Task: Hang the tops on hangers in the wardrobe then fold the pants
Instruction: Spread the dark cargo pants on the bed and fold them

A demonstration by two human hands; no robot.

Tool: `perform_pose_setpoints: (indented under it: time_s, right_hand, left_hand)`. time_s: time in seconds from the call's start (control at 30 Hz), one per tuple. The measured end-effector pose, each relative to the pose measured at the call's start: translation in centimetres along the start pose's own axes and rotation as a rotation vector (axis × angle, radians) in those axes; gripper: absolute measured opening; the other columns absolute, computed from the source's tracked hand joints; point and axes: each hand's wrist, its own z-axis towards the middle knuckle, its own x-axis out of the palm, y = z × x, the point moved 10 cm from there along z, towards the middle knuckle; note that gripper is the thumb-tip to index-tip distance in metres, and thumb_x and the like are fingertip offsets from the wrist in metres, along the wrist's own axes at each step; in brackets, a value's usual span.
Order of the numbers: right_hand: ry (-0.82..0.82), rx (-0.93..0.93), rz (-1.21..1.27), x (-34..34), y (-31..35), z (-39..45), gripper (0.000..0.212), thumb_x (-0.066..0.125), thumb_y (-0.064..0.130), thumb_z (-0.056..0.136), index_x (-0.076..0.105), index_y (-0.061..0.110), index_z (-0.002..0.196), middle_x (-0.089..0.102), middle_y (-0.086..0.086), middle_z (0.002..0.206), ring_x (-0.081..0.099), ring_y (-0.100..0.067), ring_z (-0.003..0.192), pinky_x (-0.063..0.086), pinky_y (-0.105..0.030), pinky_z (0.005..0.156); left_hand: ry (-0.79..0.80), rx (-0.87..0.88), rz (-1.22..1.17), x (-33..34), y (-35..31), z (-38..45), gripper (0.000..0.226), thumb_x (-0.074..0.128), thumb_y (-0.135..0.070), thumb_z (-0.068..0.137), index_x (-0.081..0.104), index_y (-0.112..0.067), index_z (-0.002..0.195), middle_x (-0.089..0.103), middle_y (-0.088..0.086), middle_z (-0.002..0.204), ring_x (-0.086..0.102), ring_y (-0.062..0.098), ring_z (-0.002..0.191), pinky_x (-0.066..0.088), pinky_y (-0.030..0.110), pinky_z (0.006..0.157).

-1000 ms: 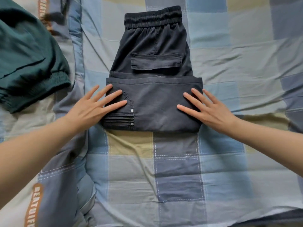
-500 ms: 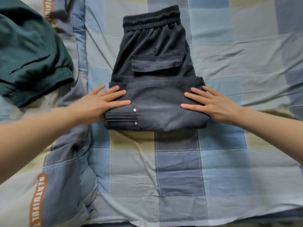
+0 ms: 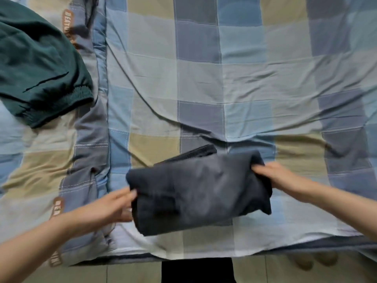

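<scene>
Pants [image 3: 201, 193] folded into a dark bundle, lower centre of frame, just above the bed [image 3: 244, 78] | left hand [image 3: 114, 205] and right hand [image 3: 273, 176] grip opposite ends | best keep both ends level so layers don't slip | green garment [image 3: 36, 64] upper left.

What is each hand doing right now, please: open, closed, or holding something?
Left hand: holds the left end of the folded dark pants; blurred.
Right hand: grips the right end of the same pants.
</scene>
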Motion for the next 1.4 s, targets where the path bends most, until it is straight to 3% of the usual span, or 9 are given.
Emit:
perform_pose_setpoints:
  time_s: [0.1, 0.2, 0.37, 0.5, 0.67, 0.8, 0.87, 1.0, 1.4]
  right_hand:
    - [-0.108, 0.099, 0.146, -0.8, 1.4, 3.7, 0.048, 0.035, 0.064, 0.093, 0.07, 0.031, 0.096, 0.073, 0.012, 0.093, 0.065, -0.011, 0.084, 0.049, -0.031, 0.073]
    - [-0.041, 0.039, 0.179, 2.2, 2.2, 5.6, 0.033, 0.044, 0.058, 0.093, 0.06, 0.037, 0.114, 0.067, 0.016, 0.114, 0.065, -0.002, 0.098, 0.05, -0.02, 0.074]
    - [-0.256, -0.095, 0.195, 3.4, 2.1, 5.7, 0.036, 0.067, 0.022, 0.089, 0.054, 0.027, 0.121, 0.064, 0.012, 0.113, 0.06, 0.003, 0.098, 0.047, -0.014, 0.074]
    - [-0.318, -0.084, 0.195, 2.4, 1.1, 5.0, 0.021, 0.067, 0.024, 0.089, 0.063, 0.022, 0.109, 0.068, 0.006, 0.107, 0.065, -0.007, 0.095, 0.05, -0.02, 0.073]
    - [-0.208, -0.085, 0.176, 4.0, 0.6, 5.0, 0.029, 0.068, 0.028, 0.087, 0.057, 0.03, 0.114, 0.067, 0.01, 0.113, 0.065, 0.001, 0.096, 0.051, -0.015, 0.073]
    - [-0.27, -0.118, 0.188, 5.1, 1.1, 5.7, 0.05, 0.066, 0.03, 0.088, 0.047, 0.016, 0.132, 0.061, 0.005, 0.123, 0.06, -0.008, 0.111, 0.049, -0.026, 0.092]
    - [-0.311, -0.14, 0.173, 5.5, 1.4, 5.4, 0.044, 0.065, 0.028, 0.089, 0.051, 0.016, 0.13, 0.062, 0.007, 0.119, 0.059, -0.009, 0.11, 0.045, -0.023, 0.087]
    - [-0.44, -0.157, 0.156, 4.1, 1.7, 3.8, 0.037, 0.066, 0.024, 0.089, 0.057, 0.014, 0.123, 0.063, 0.006, 0.111, 0.059, -0.011, 0.102, 0.043, -0.021, 0.082]
    - [-0.53, -0.212, 0.354, -0.2, 4.1, -15.5, 0.022, 0.068, 0.026, 0.088, 0.059, 0.024, 0.108, 0.067, 0.014, 0.102, 0.063, 0.004, 0.089, 0.049, -0.01, 0.063]
  left_hand:
    - [-0.218, 0.055, -0.086, -1.7, -2.7, 1.8, 0.057, 0.057, -0.074, 0.08, 0.058, -0.041, 0.126, 0.069, 0.008, 0.122, 0.067, 0.03, 0.108, 0.051, 0.039, 0.096]
    - [-0.402, 0.005, -0.097, -1.0, -2.0, 3.6, 0.058, 0.07, -0.067, 0.07, 0.062, -0.031, 0.115, 0.073, -0.003, 0.105, 0.072, 0.015, 0.087, 0.057, 0.027, 0.071]
    - [-0.544, 0.025, -0.123, 0.7, -0.8, 4.7, 0.021, 0.067, -0.035, 0.091, 0.067, -0.028, 0.11, 0.074, -0.01, 0.103, 0.069, 0.011, 0.1, 0.054, 0.028, 0.077]
    - [-0.578, 0.045, -0.109, 0.9, 0.4, 2.9, 0.017, 0.073, -0.025, 0.086, 0.074, -0.016, 0.101, 0.076, -0.001, 0.097, 0.07, 0.015, 0.092, 0.052, 0.024, 0.074]
    - [-0.656, 0.043, -0.084, 1.0, 1.7, 1.5, 0.017, 0.075, -0.02, 0.084, 0.069, -0.021, 0.1, 0.076, -0.007, 0.092, 0.069, 0.007, 0.087, 0.05, 0.01, 0.064]
    - [-0.778, 0.141, -0.245, 1.7, 0.0, 2.4, 0.037, 0.071, -0.034, 0.087, 0.056, -0.024, 0.12, 0.069, -0.012, 0.11, 0.065, 0.004, 0.101, 0.049, 0.02, 0.082]
    - [-0.855, 0.18, -0.233, 2.6, -0.6, 2.7, 0.042, 0.071, -0.032, 0.088, 0.056, -0.023, 0.125, 0.066, -0.012, 0.115, 0.062, 0.007, 0.106, 0.049, 0.027, 0.09]
    - [-1.029, 0.263, -0.31, 3.1, -1.8, 1.1, 0.024, 0.074, -0.022, 0.086, 0.063, -0.022, 0.107, 0.069, -0.01, 0.101, 0.065, 0.012, 0.098, 0.051, 0.028, 0.082]
    - [-0.957, 0.429, -0.202, 13.7, -10.7, -11.9, 0.017, 0.072, -0.025, 0.087, 0.065, -0.034, 0.098, 0.072, -0.017, 0.094, 0.067, -0.001, 0.089, 0.05, 0.019, 0.072]
